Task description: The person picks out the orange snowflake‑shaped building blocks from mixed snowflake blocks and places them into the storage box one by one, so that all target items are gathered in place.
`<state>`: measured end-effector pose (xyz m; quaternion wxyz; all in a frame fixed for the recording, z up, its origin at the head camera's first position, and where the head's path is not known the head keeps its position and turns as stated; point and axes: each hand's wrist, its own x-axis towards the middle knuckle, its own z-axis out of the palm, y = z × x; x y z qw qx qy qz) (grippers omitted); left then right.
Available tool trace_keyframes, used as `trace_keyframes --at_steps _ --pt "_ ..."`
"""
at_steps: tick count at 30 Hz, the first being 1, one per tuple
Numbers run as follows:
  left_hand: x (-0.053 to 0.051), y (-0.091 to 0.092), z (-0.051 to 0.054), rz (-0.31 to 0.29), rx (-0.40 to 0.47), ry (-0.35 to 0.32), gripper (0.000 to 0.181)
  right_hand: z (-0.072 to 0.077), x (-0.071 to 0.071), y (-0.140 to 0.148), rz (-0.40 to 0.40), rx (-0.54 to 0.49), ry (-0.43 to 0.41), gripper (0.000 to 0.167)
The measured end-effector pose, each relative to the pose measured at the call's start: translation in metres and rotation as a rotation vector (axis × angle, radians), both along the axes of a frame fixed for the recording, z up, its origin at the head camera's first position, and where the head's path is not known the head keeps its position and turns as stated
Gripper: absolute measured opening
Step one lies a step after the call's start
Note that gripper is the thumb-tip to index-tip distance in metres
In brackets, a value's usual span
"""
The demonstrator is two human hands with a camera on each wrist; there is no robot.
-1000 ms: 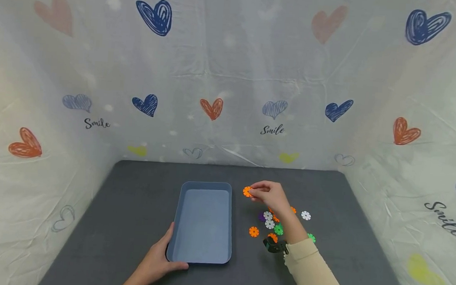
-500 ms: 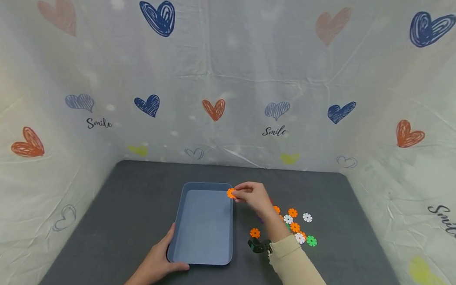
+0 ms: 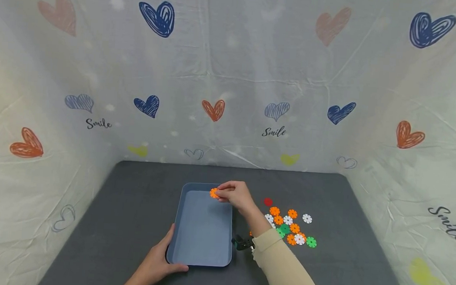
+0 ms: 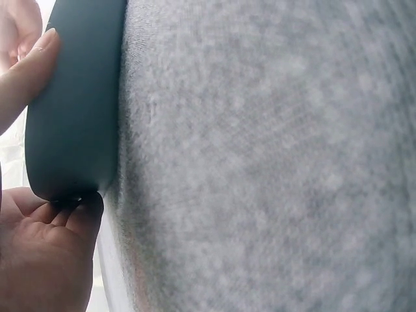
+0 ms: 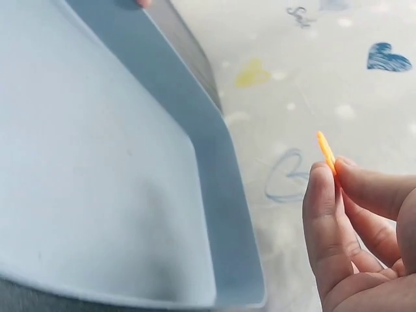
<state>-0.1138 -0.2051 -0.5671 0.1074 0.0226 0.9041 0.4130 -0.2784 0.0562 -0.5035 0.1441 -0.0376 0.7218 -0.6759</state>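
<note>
Over the far right part of the blue-grey tray (image 3: 203,232), my right hand (image 3: 238,196) pinches an orange notched plastic disc (image 3: 213,193) between thumb and fingertips. The right wrist view shows this disc (image 5: 324,149) edge-on, held above the level of the tray's rim. My left hand (image 3: 155,261) grips the tray's near left corner, the thumb along the near side and the fingers at the left side. In the left wrist view, the thumb (image 4: 32,75) lies against the tray's outer wall. The tray's visible floor bears nothing.
Several notched discs in orange, white and green (image 3: 284,228) lie in a loose group right of the tray, some behind the right forearm. A red disc (image 3: 268,201) lies at the group's far side. Behind the dark table (image 3: 143,189) hangs a curtain (image 3: 240,73) printed with hearts.
My right hand has carried the orange disc leftward, from right of the tray to over its far part. More of the loose discs now show. The left hand keeps its hold on the tray.
</note>
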Motion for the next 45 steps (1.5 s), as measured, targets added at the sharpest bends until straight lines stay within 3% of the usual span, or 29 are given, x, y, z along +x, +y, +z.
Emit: trace_keyframes --at_steps 9,14,19,25,33,40,45 --pt "0.002 0.001 -0.006 0.017 0.023 -0.007 0.135 -0.016 -0.003 -0.033 -0.013 0.059 -0.018 0.016" --pt "0.0 0.002 -0.005 0.019 0.03 -0.025 0.135 -0.024 -0.007 -0.053 -0.075 0.082 -0.061 0.012" --pt "-0.002 0.0 -0.003 0.005 0.029 -0.001 0.134 -0.026 -0.011 -0.069 -0.136 0.113 -0.094 0.01" --pt "-0.001 0.0 -0.005 0.005 0.048 -0.017 0.132 -0.038 -0.012 -0.08 -0.195 0.242 -0.082 0.006" --pt "-0.005 -0.001 -0.007 0.015 0.042 -0.028 0.134 -0.046 -0.019 -0.089 -0.24 0.348 -0.015 0.004" --pt "-0.006 -0.003 -0.008 0.007 0.032 -0.026 0.134 -0.052 -0.017 -0.092 -0.278 0.575 0.114 0.007" --pt "-0.004 -0.004 -0.008 0.0 0.026 -0.025 0.133 -0.054 -0.016 -0.093 -0.254 0.646 0.146 0.005"
